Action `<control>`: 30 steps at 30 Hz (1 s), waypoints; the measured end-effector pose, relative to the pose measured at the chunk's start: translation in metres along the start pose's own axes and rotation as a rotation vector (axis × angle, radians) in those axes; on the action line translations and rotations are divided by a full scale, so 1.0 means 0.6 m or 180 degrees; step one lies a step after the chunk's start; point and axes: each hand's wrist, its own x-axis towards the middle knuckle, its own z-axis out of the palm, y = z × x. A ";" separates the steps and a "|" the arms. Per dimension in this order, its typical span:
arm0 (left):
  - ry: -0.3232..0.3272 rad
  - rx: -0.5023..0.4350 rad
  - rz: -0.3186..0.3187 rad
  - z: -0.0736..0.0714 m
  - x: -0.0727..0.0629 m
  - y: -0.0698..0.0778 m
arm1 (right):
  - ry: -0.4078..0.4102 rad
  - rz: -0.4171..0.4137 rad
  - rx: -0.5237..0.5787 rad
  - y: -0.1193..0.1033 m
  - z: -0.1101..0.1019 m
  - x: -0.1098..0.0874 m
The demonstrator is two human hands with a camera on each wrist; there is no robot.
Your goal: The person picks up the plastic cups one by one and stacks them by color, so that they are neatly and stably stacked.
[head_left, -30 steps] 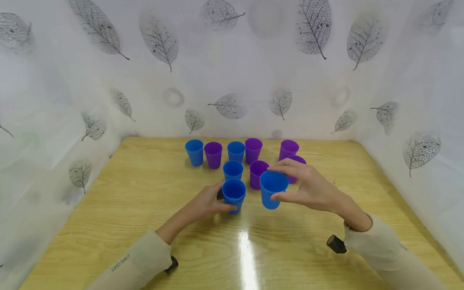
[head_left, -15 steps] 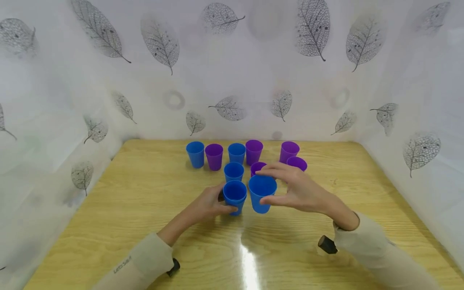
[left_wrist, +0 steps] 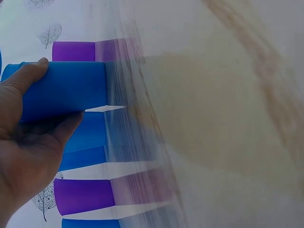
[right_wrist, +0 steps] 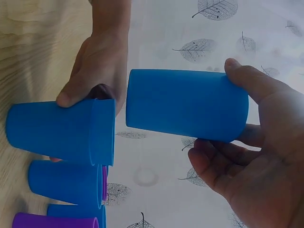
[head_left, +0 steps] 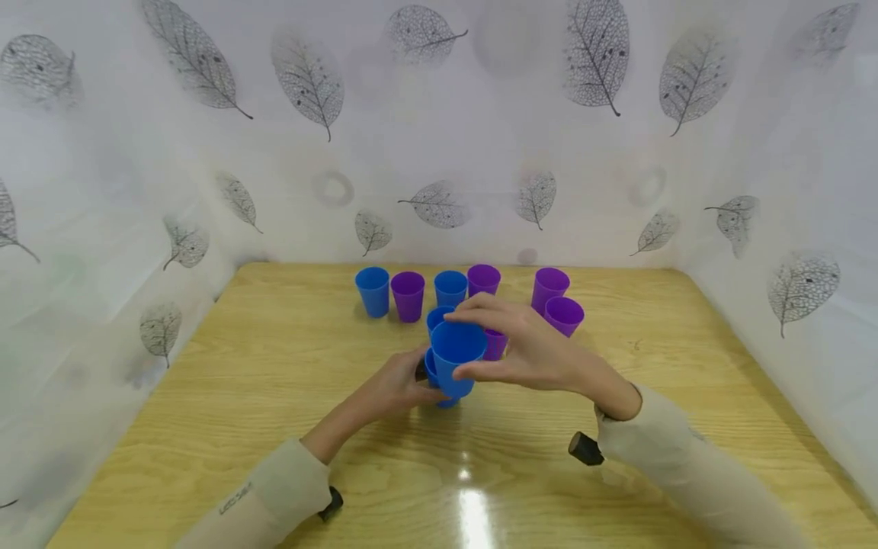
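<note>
My right hand [head_left: 524,343] grips a blue cup [right_wrist: 185,104] near its rim, thumb on one side and fingers on the other. The cup is upright in the air, its base just above the rim of a nested stack of blue cups [right_wrist: 57,130]. Around that stack on the table curls my left hand [head_left: 398,381], its thumb across the near side. In the head view the raised cup covers much of the stack. The left wrist view shows the left hand [left_wrist: 35,133] on the side of the blue stack, which stands on the table.
Behind the stack stand another blue cup [head_left: 437,316] and a purple cup [head_left: 495,345]. Farther back is a row with blue cups [head_left: 373,293] and purple cups [head_left: 408,297]. Two purple cups [head_left: 564,314] stand to the right. A leaf-patterned white cloth [head_left: 439,137] surrounds the wooden table [head_left: 274,366].
My right hand has carried its blue cup leftward, from beside the stack to over it. The left hand keeps its hold on the stack in the same place.
</note>
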 end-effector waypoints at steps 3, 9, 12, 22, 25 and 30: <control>-0.0003 0.0050 0.0039 0.001 0.002 -0.002 | 0.0043 -0.0007 0.0016 0.007 0.002 0.013; 0.0012 0.0099 0.0018 0.001 0.003 -0.002 | 0.0073 0.0155 0.0097 0.026 0.007 0.023; 0.0010 0.0071 -0.0001 0.000 0.003 -0.002 | 0.0068 0.0220 0.0130 0.033 0.010 0.023; 0.0055 0.0142 0.0004 0.002 0.004 -0.002 | 0.0032 0.0219 0.0146 0.054 0.026 0.013; 0.0082 0.0167 0.0010 0.003 0.003 0.000 | 0.0030 0.0231 0.0163 0.060 0.028 0.010; 0.0075 0.0152 -0.0082 0.002 0.001 0.003 | -0.0018 0.0325 0.0196 0.069 0.029 0.005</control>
